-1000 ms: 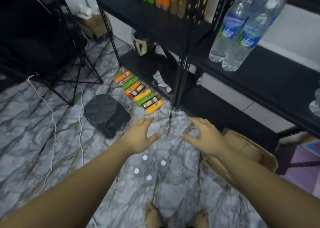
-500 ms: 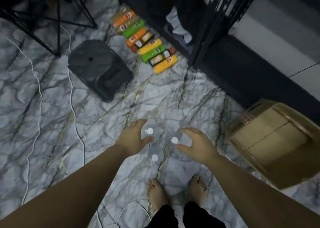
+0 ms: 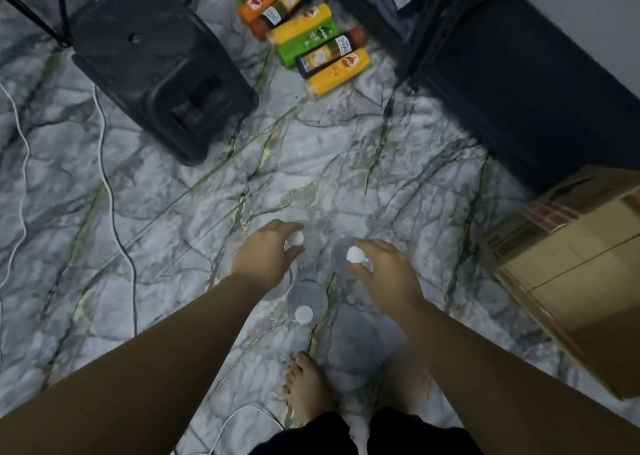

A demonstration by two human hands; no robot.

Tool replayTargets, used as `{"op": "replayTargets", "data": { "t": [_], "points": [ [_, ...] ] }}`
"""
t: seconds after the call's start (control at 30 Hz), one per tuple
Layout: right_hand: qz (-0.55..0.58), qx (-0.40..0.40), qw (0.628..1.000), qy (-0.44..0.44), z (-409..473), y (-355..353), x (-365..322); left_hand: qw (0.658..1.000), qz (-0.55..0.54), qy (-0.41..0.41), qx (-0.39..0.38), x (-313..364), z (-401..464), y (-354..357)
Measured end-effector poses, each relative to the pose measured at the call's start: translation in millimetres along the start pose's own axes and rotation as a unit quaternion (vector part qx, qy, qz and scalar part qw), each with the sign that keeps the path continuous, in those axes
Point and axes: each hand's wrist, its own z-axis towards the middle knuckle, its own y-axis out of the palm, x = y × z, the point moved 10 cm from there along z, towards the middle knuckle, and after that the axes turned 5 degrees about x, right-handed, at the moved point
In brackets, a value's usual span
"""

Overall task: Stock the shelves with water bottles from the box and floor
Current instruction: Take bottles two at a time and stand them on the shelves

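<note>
Three clear water bottles with white caps stand upright on the marble floor in front of my feet. My left hand (image 3: 268,255) curls around the neck of the far left bottle (image 3: 297,238). My right hand (image 3: 384,271) closes its fingers around the neck of the right bottle (image 3: 355,255). A third bottle (image 3: 304,314) stands untouched between my forearms, nearer to me. The open cardboard box (image 3: 571,271) sits at the right; its inside is hidden. The black shelf unit's base (image 3: 519,84) is at the upper right.
A black speaker-like box (image 3: 156,67) lies on the floor at upper left, with tripod legs behind it. A row of coloured drink bottles (image 3: 304,29) lies by the shelf foot. White and black cables (image 3: 107,184) run along the left floor. My bare foot (image 3: 306,389) is below.
My view has tilted down from the shelves to the floor. Both hands have dropped onto the bottle tops and their fingers have closed around two of the necks.
</note>
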Motion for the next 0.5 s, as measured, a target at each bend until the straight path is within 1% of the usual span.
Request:
{"op": "replayTargets", "data": {
  "t": [0.07,0.13,0.27,0.4,0.5],
  "points": [
    [0.005,0.017,1.000,-0.009,12.6,-4.6,-1.5,1.000,-0.017,-0.003,0.017,-2.4,8.3,-2.1],
    [0.017,0.019,1.000,-0.006,26.6,-5.2,-0.2,0.999,-0.032,-0.006,0.025,-2.4,18.1,-1.8],
    [0.051,0.008,0.999,0.011,50.4,0.9,4.7,0.997,-0.076,-0.009,-0.028,2.1,38.0,18.4],
    [0.100,0.003,0.994,0.051,70.4,13.8,14.6,0.992,-0.121,-0.006,-0.032,5.2,60.5,28.2],
    [0.149,0.035,0.983,0.098,86.3,18.1,23.9,0.987,-0.155,-0.031,-0.023,-0.5,75.4,37.3]
  ]
}}
